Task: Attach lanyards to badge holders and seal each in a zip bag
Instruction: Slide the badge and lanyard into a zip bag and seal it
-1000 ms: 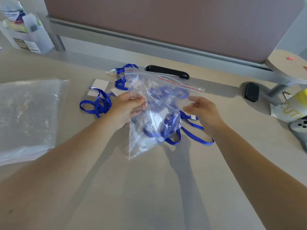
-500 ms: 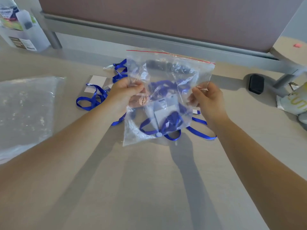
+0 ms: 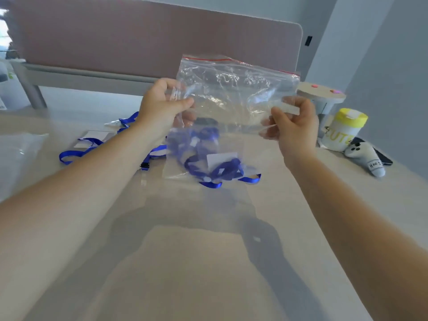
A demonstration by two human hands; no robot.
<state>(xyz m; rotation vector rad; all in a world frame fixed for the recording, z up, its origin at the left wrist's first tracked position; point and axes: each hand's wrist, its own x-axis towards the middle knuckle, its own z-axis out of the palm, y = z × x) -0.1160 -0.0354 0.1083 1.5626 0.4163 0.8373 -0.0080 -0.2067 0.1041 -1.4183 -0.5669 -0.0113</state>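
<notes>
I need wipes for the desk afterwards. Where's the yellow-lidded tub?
In the head view the tub stands at the desk's far right, just beyond the right hand, beside a small grey plush toy.

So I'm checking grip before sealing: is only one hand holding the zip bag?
No, both hands grip the zip bag, left hand and right hand at opposite edges.

Pale beige glossy tabletop (image 3: pixel 208 262), soft shadows across it. Mauve fabric partition panel (image 3: pixel 139 42) on a grey metal frame (image 3: pixel 76 76) along the far edge. Blue-grey painted wall (image 3: pixel 382 42) at right, bright daylight at upper left.
</notes>
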